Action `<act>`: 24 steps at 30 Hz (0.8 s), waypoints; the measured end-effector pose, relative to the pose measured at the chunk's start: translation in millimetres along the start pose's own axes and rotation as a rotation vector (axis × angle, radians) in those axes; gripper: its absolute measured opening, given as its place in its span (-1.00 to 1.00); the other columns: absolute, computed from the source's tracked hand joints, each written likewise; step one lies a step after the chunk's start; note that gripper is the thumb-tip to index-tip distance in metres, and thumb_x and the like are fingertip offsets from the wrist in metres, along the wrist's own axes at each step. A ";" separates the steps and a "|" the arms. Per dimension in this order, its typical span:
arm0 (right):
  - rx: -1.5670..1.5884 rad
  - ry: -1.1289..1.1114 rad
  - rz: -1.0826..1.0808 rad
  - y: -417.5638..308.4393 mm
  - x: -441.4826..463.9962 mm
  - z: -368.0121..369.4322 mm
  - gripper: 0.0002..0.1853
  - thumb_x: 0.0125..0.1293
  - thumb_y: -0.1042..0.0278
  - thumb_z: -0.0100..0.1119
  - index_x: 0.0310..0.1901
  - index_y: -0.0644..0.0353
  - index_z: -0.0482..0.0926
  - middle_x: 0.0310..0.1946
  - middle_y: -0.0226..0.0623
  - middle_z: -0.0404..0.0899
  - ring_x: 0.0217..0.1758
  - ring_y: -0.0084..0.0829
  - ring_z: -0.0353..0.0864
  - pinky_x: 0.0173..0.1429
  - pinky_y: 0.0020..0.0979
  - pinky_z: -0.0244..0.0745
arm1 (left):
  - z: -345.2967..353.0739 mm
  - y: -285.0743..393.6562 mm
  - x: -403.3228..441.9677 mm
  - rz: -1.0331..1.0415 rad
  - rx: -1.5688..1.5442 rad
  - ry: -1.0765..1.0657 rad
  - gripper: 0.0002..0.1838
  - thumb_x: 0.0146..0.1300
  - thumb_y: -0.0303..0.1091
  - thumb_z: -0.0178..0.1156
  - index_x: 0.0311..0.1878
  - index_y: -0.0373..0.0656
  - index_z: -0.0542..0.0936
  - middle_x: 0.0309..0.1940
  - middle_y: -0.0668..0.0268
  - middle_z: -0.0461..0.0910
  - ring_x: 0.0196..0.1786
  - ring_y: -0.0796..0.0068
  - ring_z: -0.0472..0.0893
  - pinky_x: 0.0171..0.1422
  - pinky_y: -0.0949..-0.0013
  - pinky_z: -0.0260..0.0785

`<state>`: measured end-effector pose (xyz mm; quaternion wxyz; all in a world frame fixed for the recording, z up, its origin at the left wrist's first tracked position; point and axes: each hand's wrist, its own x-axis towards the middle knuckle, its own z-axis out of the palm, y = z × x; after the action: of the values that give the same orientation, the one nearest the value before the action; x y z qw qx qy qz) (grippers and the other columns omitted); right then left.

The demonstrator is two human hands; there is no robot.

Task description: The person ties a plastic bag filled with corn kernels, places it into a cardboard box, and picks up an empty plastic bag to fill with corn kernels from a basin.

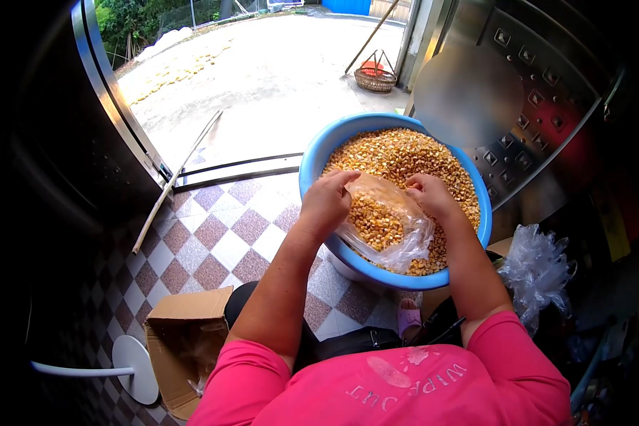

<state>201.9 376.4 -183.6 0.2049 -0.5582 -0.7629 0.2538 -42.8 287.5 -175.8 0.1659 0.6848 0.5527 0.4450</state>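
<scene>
A large blue basin [324, 148] full of loose yellow corn kernels [412, 153] stands in front of me. Over the kernels lies a clear plastic bag [413, 245] with corn inside it. My left hand [328, 202] pinches the bag's edge on the left, fingers closed. On the right, my right hand [433, 195] grips the opposite part of the edge, its fingers also closed. Both hands are above the basin, and the bag's mouth is stretched between them.
An open cardboard box [184, 312] with plastic inside sits at lower left, beside a white round base [135, 369]. Clear plastic bags [538, 273] are bunched at right. A wooden stick [177, 181] leans by the doorway. Outside is a wicker basket [375, 78].
</scene>
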 end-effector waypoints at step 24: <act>0.195 0.274 -0.680 -71.6 -33.3 11.4 -0.83 0.16 0.58 0.19 -0.19 0.29 0.58 -0.35 -0.16 0.60 -0.31 -0.30 0.61 -0.23 -0.41 0.51 | 0.6 0.2 0.3 0.010 0.013 -0.009 -0.64 0.10 -0.57 0.04 -0.02 -0.10 0.58 -0.10 0.20 0.58 -0.06 0.17 0.57 0.03 0.24 0.42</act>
<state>151.3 325.0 -149.4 0.4297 -0.2796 -0.8425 0.1658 -42.2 287.9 -175.9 0.1615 0.6908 0.5514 0.4391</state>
